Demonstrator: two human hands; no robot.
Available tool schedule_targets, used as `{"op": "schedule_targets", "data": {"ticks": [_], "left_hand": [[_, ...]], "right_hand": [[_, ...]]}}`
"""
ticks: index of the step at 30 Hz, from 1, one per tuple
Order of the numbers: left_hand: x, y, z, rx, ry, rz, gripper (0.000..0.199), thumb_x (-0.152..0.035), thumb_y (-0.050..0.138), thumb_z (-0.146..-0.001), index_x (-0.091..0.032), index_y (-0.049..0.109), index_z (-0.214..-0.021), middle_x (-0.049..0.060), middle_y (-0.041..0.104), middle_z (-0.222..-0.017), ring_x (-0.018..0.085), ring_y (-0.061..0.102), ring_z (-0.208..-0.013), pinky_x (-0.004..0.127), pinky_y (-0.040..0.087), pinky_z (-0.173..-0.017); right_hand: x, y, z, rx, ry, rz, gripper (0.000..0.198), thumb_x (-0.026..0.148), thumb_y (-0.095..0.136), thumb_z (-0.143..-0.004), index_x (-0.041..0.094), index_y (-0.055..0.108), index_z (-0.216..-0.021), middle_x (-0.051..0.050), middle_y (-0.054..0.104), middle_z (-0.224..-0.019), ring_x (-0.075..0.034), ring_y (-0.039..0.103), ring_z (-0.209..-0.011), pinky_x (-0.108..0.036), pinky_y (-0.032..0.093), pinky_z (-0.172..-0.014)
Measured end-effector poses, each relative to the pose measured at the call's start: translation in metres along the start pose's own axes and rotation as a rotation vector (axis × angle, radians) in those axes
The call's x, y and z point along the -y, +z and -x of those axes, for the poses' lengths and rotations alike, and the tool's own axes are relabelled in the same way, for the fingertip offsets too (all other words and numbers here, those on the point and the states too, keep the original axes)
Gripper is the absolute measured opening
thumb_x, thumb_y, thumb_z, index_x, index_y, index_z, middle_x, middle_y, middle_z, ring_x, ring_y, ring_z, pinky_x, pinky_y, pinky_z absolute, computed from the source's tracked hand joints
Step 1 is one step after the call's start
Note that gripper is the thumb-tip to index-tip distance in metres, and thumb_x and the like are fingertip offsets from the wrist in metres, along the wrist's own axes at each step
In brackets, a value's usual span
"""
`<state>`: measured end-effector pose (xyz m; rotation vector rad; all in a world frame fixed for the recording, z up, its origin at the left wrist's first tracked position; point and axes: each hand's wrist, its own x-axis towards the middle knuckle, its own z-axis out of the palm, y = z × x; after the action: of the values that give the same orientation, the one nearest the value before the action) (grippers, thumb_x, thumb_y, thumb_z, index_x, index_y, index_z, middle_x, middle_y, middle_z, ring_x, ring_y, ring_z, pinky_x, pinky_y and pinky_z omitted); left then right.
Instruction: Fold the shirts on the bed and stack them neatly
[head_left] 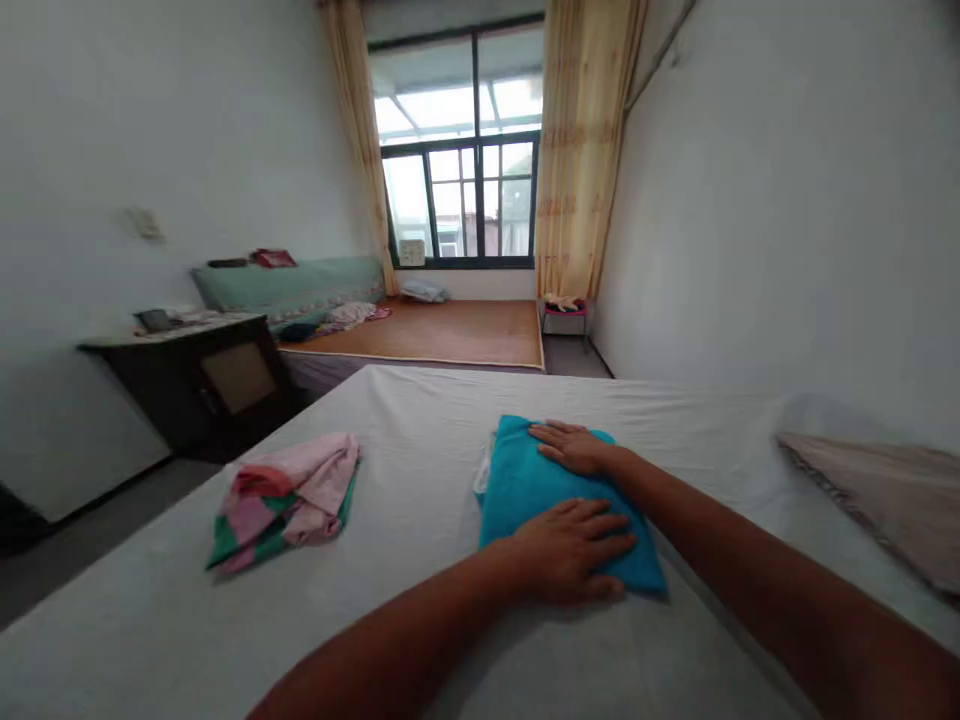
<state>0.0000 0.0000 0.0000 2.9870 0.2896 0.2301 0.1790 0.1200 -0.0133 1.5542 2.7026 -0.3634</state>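
Turquoise cloth (pixel 516 485): folded, lying on the white sheet (pixel 420 480), at five o'clock from the middle of our view.
Left hand (pixel 571 552): we rest it flat on the cloth's six o'clock part, fingers spread, grip released.
Right hand (pixel 576 448): we lay it flat on the twelve o'clock part, grip likewise released.
Pink-and-green cloth (pixel 315 485): rumpled, at eight o'clock, well apart from our hands.
Brownish fabric (pixel 885 490): toward half past three.

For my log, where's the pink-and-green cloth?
Head view, left side: the pink-and-green cloth lies on the white sheet, left of the blue cloth.
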Motion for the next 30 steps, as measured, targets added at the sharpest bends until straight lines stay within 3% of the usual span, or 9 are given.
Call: {"op": "schedule_targets", "data": {"ticks": [3, 5, 9, 18, 23, 26, 30], "left_hand": [[-0.001, 0.003, -0.001, -0.003, 0.001, -0.006, 0.059, -0.049, 0.032, -0.096, -0.018, 0.03, -0.147, 0.006, 0.031, -0.153, 0.026, 0.019, -0.143, 0.043, 0.019, -0.116], [0.0, 0.005, -0.001, -0.007, 0.001, -0.016, 0.059, -0.049, 0.032, -0.096, -0.018, 0.03, -0.147, 0.007, 0.032, -0.153, 0.025, 0.019, -0.143, 0.042, 0.018, -0.116], [0.002, 0.009, -0.002, -0.026, 0.002, -0.044, 0.059, -0.048, 0.034, -0.096, -0.016, 0.034, -0.145, 0.006, 0.035, -0.151, 0.026, 0.021, -0.142, 0.04, 0.016, -0.117], [0.003, 0.009, -0.001, -0.022, -0.012, -0.065, 0.059, -0.048, 0.033, -0.096, -0.018, 0.032, -0.146, 0.006, 0.033, -0.152, 0.024, 0.02, -0.142, 0.041, 0.018, -0.116], [0.002, 0.012, -0.001, -0.047, -0.009, -0.043, 0.059, -0.048, 0.037, -0.095, -0.018, 0.034, -0.145, 0.006, 0.034, -0.152, 0.026, 0.021, -0.142, 0.042, 0.019, -0.115], [0.0, 0.012, 0.0, -0.064, -0.016, -0.003, 0.06, -0.049, 0.038, -0.094, -0.018, 0.034, -0.145, 0.007, 0.035, -0.151, 0.028, 0.023, -0.142, 0.045, 0.021, -0.114], [0.007, 0.001, -0.002, -0.146, -0.035, 0.109, 0.045, -0.044, 0.032, -0.098, -0.021, 0.054, -0.13, 0.005, 0.051, -0.139, 0.023, 0.04, -0.133, 0.039, 0.032, -0.11]], "right_hand": [[0.012, -0.012, -0.002, -0.133, 0.027, 0.047, 0.063, 0.058, 0.022, -0.094, 0.028, 0.027, -0.149, -0.001, 0.026, -0.155, -0.03, 0.018, -0.142, -0.057, 0.015, -0.113], [0.024, -0.016, -0.003, -0.172, -0.056, 0.018, 0.061, 0.057, 0.021, -0.095, 0.028, 0.03, -0.148, 0.0, 0.029, -0.154, -0.026, 0.019, -0.143, -0.051, 0.015, -0.115], [0.044, -0.009, -0.006, -0.057, -0.273, -0.086, 0.06, 0.057, 0.019, -0.096, 0.03, 0.032, -0.147, 0.004, 0.034, -0.151, -0.02, 0.022, -0.142, -0.039, 0.015, -0.117], [0.032, 0.0, -0.038, -0.002, -0.282, -0.057, 0.058, 0.058, 0.022, -0.095, 0.034, 0.025, -0.149, 0.007, 0.027, -0.154, -0.02, 0.013, -0.144, -0.041, 0.009, -0.118], [0.023, 0.001, -0.049, -0.031, -0.245, -0.04, 0.058, 0.057, 0.022, -0.096, 0.035, 0.024, -0.149, 0.004, 0.026, -0.155, -0.02, 0.017, -0.143, -0.044, 0.012, -0.117], [0.012, 0.0, -0.053, -0.045, -0.119, -0.008, 0.061, 0.058, 0.023, -0.095, 0.03, 0.027, -0.149, -0.001, 0.027, -0.155, -0.024, 0.021, -0.142, -0.047, 0.016, -0.115], [-0.002, -0.005, -0.043, -0.134, 0.03, 0.094, 0.066, 0.057, 0.03, -0.092, 0.023, 0.03, -0.148, -0.007, 0.028, -0.154, -0.03, 0.023, -0.141, -0.052, 0.021, -0.112]]}}
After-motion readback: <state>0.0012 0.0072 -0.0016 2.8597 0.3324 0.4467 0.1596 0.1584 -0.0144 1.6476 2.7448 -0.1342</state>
